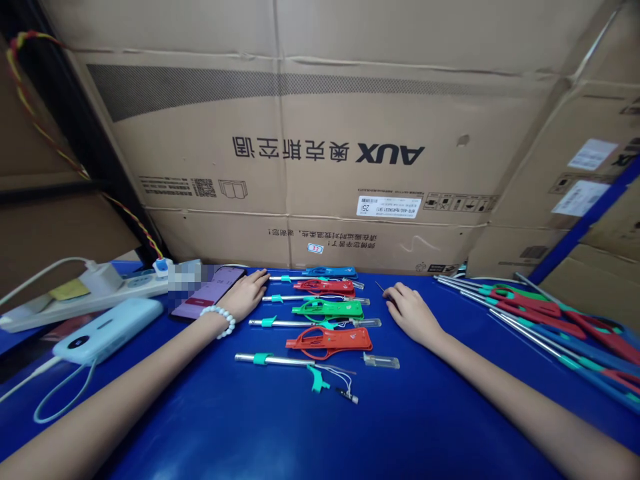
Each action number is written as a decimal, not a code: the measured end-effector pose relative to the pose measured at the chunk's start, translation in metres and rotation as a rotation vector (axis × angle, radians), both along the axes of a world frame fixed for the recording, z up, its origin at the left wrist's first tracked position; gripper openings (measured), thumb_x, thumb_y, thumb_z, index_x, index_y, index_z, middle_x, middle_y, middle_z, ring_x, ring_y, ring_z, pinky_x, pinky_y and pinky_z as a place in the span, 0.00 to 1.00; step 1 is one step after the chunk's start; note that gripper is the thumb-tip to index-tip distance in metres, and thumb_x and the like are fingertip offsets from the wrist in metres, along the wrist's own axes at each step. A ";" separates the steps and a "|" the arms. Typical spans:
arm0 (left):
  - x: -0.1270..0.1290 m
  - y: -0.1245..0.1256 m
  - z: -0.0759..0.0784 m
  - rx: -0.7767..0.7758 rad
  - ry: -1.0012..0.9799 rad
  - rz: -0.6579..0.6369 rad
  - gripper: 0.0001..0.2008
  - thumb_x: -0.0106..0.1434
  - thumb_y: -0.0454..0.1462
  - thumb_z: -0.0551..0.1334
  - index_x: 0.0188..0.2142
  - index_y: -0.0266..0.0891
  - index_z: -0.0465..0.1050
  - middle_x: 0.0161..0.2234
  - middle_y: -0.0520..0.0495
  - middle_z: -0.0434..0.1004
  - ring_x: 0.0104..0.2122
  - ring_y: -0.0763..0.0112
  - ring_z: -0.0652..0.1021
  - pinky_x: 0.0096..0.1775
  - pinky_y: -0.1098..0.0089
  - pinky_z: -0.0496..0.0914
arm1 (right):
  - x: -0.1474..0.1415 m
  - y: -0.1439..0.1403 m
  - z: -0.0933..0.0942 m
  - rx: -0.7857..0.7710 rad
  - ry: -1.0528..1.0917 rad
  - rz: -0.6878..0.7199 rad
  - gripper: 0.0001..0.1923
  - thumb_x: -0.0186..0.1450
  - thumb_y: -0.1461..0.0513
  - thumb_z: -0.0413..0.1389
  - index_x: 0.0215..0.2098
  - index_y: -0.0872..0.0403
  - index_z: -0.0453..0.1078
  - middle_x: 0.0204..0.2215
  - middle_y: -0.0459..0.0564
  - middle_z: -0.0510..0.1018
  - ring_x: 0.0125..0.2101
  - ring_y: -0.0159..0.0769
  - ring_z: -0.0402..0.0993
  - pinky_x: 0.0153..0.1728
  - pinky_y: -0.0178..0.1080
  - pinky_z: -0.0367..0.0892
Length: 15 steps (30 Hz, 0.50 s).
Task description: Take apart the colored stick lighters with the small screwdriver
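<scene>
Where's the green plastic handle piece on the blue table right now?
In the head view, the green plastic handle piece lies mid-table between the left hand and right hand, third in the row, with a red plastic handle behind it.

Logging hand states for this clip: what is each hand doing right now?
Left hand: open, flat on the blue table, holding nothing.
Right hand: open, resting on the table, holding nothing.

Big brown cardboard box [320, 133] up against the back, with upside-down "AUX" print and a white label. More brown boxes [590, 167] stacked at the right, behind a slanted blue bar [585, 223]. Shiny blue table top [280, 427] below. Twisted red-and-yellow wire [55, 143] down the dark left side.
</scene>
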<state>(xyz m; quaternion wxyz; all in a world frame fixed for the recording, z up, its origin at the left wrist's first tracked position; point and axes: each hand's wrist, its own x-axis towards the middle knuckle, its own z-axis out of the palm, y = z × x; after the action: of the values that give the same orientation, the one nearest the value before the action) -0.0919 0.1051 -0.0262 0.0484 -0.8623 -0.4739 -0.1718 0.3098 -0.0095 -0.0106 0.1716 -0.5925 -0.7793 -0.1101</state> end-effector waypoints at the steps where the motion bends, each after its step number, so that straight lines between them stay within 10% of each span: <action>1: 0.001 -0.001 0.002 0.004 -0.016 -0.004 0.22 0.64 0.39 0.46 0.52 0.31 0.67 0.57 0.36 0.65 0.56 0.55 0.67 0.56 0.54 0.62 | 0.000 -0.001 0.001 0.003 0.000 -0.002 0.09 0.66 0.65 0.45 0.39 0.54 0.66 0.37 0.54 0.71 0.39 0.44 0.69 0.39 0.43 0.62; 9: 0.008 -0.042 0.044 0.186 -0.247 -0.009 0.19 0.63 0.30 0.43 0.47 0.36 0.67 0.50 0.40 0.68 0.52 0.60 0.68 0.54 0.58 0.63 | -0.002 -0.005 0.009 0.016 0.063 -0.012 0.09 0.65 0.65 0.46 0.42 0.54 0.65 0.40 0.56 0.70 0.40 0.45 0.69 0.41 0.45 0.62; 15: 0.032 -0.093 0.071 0.204 -0.197 -0.256 0.12 0.65 0.31 0.48 0.41 0.39 0.68 0.43 0.44 0.71 0.44 0.63 0.71 0.47 0.61 0.65 | -0.020 -0.014 0.030 0.020 0.131 0.098 0.08 0.67 0.64 0.45 0.42 0.54 0.64 0.41 0.55 0.71 0.43 0.44 0.68 0.43 0.46 0.61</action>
<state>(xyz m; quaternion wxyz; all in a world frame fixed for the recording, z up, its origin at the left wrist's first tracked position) -0.0601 0.0119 0.0446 0.0668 -0.8853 -0.3429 -0.3071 0.2896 -0.0238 0.0197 0.2334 -0.5578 -0.7934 -0.0701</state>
